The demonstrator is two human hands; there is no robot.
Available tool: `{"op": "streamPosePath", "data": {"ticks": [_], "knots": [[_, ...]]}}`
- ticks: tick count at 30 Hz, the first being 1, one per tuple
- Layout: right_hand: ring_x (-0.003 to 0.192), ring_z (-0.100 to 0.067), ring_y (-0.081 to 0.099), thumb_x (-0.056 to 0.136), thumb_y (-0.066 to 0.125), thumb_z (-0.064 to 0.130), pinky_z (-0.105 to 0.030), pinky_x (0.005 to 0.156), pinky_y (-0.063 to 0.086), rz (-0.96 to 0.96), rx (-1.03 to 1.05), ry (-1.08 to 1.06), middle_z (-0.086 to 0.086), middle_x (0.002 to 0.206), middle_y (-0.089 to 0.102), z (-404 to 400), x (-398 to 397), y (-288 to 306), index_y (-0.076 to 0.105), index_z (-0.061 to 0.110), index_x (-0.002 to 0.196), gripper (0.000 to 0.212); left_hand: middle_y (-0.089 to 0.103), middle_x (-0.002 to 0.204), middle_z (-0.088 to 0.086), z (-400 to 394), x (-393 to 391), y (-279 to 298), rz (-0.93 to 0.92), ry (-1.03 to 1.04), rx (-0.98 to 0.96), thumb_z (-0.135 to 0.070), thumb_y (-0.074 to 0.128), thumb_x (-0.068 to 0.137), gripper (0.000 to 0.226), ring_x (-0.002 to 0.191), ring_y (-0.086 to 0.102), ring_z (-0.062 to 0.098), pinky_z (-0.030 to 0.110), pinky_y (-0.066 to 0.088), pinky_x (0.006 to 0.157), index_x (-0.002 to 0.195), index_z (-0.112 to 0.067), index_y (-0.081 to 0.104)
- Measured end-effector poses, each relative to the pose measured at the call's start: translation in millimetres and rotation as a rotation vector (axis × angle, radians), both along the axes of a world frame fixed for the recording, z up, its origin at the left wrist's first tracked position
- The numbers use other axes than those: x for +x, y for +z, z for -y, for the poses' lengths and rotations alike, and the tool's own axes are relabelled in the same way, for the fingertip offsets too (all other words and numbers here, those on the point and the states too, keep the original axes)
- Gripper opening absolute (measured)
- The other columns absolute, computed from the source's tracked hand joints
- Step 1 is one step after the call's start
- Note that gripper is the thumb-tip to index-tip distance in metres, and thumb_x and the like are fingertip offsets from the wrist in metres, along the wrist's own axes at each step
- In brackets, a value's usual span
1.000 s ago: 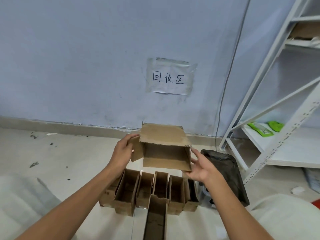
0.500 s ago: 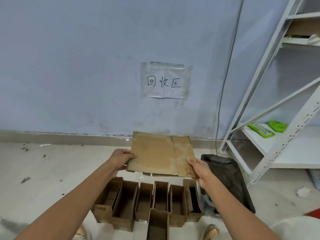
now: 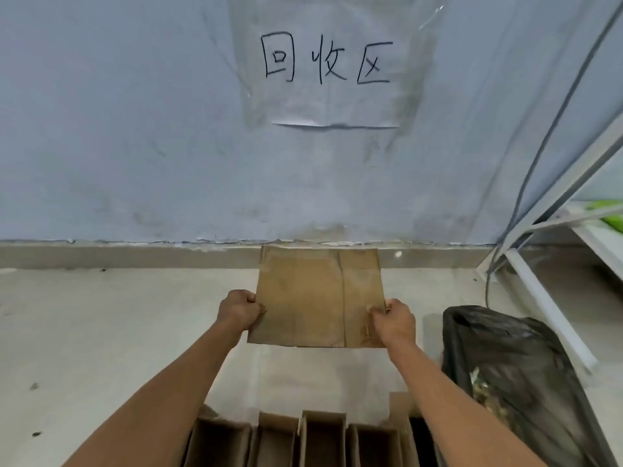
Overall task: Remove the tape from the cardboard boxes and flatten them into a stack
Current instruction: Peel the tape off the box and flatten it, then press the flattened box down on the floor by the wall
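A flat cardboard box (image 3: 318,298) is held out in front of the person, low over the floor (image 3: 101,332) and close to the wall (image 3: 135,129). Its far edge reaches the strip at the bottom of the wall. The box is squashed flat, with one fold line running down it, a bit right of the middle. The left hand (image 3: 239,310) holds the left edge of the box, with its fingers curled tight around it. The right hand (image 3: 392,321) holds the right edge the same way, and its thumb lies on top of the cardboard. Both grips are closed on the flat box. Near the bottom of the view stands a row of open cardboard boxes (image 3: 303,439), side by side, with their open tops facing up. They are not flat. A black bag (image 3: 512,365) sits on the floor to the right, next to the row of boxes. On the wall above hangs a paper sign (image 3: 327,62) with three hand-written characters, held under clear tape. At the far right stands a white metal shelf (image 3: 556,291), and a grey cable (image 3: 539,146) runs down the wall beside it. Something green (image 3: 606,214) lies on the shelf.
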State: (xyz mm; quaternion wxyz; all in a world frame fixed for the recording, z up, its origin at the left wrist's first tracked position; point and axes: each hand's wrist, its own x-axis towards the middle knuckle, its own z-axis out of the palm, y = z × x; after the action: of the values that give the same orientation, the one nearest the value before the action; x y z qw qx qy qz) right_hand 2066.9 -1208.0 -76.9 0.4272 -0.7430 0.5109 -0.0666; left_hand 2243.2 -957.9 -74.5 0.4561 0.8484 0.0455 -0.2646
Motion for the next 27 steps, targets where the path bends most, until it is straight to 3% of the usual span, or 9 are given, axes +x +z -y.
{"op": "streamPosePath", "data": {"ticks": [6,9,11,14,16,18,23,27], "knots": [[0.105,-0.032,0.066,0.099,0.064,0.030,-0.036,0.084,0.053,-0.109,-0.025,0.116,-0.012,0.118,0.070,33,51,-103,0.043,0.028,0.153,0.057,0.073,0.085,-0.006,18,53,-113,0.036,-0.175,0.149,-0.033,0.078,0.084,0.010,0.081,0.068,0.015,0.032,0.055,0.073,0.085,-0.030,0.068],[0.121,-0.033,0.063,0.101,0.062,0.035,-0.040,0.094,0.052,-0.189,-0.056,0.147,-0.010,0.134,0.066,36,68,-140,0.039,0.037,0.159,0.063,0.073,0.086,-0.008,22,66,-155,0.048,-0.185,0.157,-0.029,0.076,0.087,0.008,0.085,0.069,0.019,0.037,0.059,0.081,0.086,-0.031,0.069],[0.126,-0.035,0.061,0.102,0.061,0.041,-0.042,0.098,0.052,-0.225,-0.124,0.180,-0.012,0.140,0.062,38,79,-160,0.038,0.038,0.160,0.062,0.073,0.084,-0.009,24,73,-176,0.086,-0.136,0.148,-0.028,0.076,0.086,0.009,0.089,0.071,0.020,0.033,0.058,0.076,0.089,-0.032,0.069],[0.120,-0.035,0.060,0.102,0.057,0.050,-0.043,0.092,0.052,-0.329,-0.254,0.242,-0.015,0.133,0.056,40,88,-173,0.037,0.040,0.160,0.061,0.070,0.091,-0.007,28,72,-190,0.173,-0.102,0.172,-0.034,0.077,0.086,0.033,0.092,0.069,0.022,0.031,0.053,0.071,0.115,-0.030,0.063],[0.123,-0.034,0.053,0.102,0.056,0.054,-0.045,0.094,0.050,-0.416,-0.369,0.310,-0.014,0.134,0.046,42,88,-177,0.040,0.039,0.158,0.060,0.061,0.111,-0.001,30,63,-196,0.323,-0.166,0.339,-0.041,0.073,0.089,0.051,0.104,0.060,0.025,0.035,0.048,0.076,0.133,-0.031,0.051],[0.124,-0.034,0.050,0.100,0.057,0.056,-0.047,0.097,0.049,-0.452,-0.421,0.366,-0.014,0.135,0.041,47,89,-174,0.042,0.037,0.156,0.061,0.050,0.125,0.007,34,56,-196,0.422,-0.221,0.439,-0.040,0.068,0.093,0.052,0.119,0.051,0.029,0.039,0.044,0.074,0.139,-0.032,0.047],[0.122,-0.037,0.058,0.106,0.050,0.042,-0.046,0.100,0.050,-0.426,-0.351,0.392,-0.017,0.136,0.049,46,91,-145,0.048,0.029,0.153,0.050,0.044,0.140,0.010,39,48,-159,0.313,-0.332,0.495,-0.045,0.055,0.100,0.051,0.130,0.046,0.032,0.043,0.046,0.080,0.147,-0.026,0.044],[0.123,-0.037,0.057,0.103,0.049,0.035,-0.040,0.095,0.048,-0.467,-0.229,0.457,-0.017,0.139,0.049,14,63,-92,0.047,0.018,0.148,0.049,0.046,0.149,0.004,15,18,-101,0.240,-0.445,0.428,-0.052,0.053,0.097,0.056,0.134,0.044,0.031,0.048,0.049,0.101,0.148,-0.027,0.048]]}}
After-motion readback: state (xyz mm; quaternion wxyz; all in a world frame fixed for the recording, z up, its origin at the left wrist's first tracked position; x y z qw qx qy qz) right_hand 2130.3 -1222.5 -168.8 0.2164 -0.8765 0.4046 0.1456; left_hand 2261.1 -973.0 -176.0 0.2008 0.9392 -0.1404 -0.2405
